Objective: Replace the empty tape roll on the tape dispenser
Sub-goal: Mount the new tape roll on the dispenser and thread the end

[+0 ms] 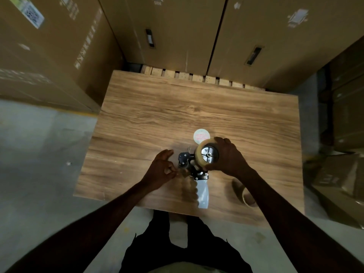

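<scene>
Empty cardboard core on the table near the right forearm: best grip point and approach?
Pinch the wall of the empty cardboard core at its open end, one finger inside the hole, thumb outside. It looks to lie tilted with the opening toward the table's near edge, so come from that side, probably once the right hand lets go of the new tape roll.

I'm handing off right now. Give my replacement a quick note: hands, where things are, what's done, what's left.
Right hand: gripping the new tape roll, which sits on the tape dispenser hub.
Left hand: pinched beside the dispenser's front roller; whether it holds the tape end is unclear.
Dispenser lies on the table, handle toward the person.
Empty core lies under the right forearm; a round label disc lies behind the roll.
Done: old core off, new roll on.
Left: probably threading the tape through the roller.
</scene>
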